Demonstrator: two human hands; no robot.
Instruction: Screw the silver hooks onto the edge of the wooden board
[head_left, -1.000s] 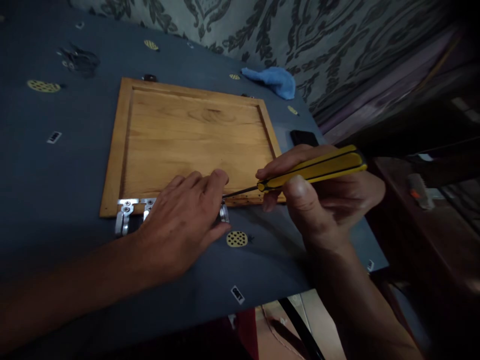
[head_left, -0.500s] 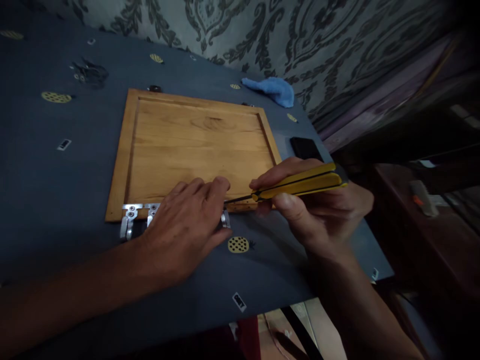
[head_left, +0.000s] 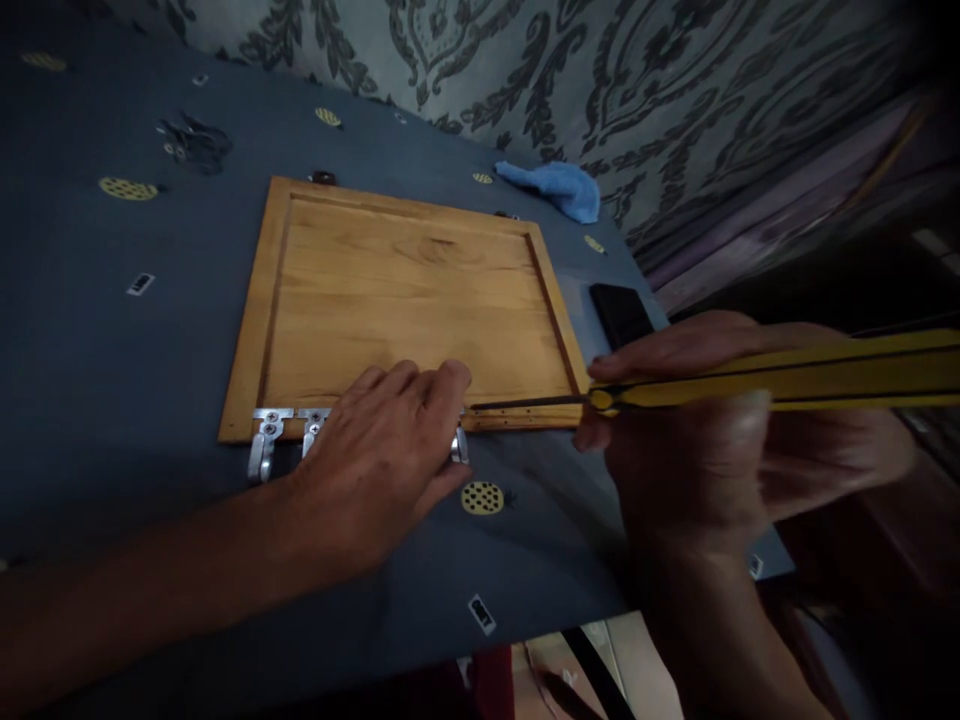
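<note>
A framed wooden panel point(head_left: 427, 300) lies flat, with silver metal hinges point(head_left: 264, 440) along its near edge. My left hand point(head_left: 375, 450) bends over this edge, fingers curled on top and thumb low by a partly covered hinge point(head_left: 460, 446), which it holds against the wood. My right hand point(head_left: 697, 450) is closed round the yellow handle of a screwdriver point(head_left: 750, 385). The dark shaft runs level to the left, its tip at my left fingers, where the exact contact is hidden. Small holes show in the wood under the shaft.
The panel lies on a blue-grey patterned tablecloth point(head_left: 150, 380). Behind it are a blue cloth point(head_left: 559, 188) and a heap of dark metal pieces point(head_left: 193, 143). A black flat object point(head_left: 621, 313) lies to the right. A patterned wall point(head_left: 480, 60) rises behind the table.
My right hand has moved to the right and nearer the camera with the screwdriver, showing more of its shaft. My left hand stays over the hinge; the view has shifted slightly.
</note>
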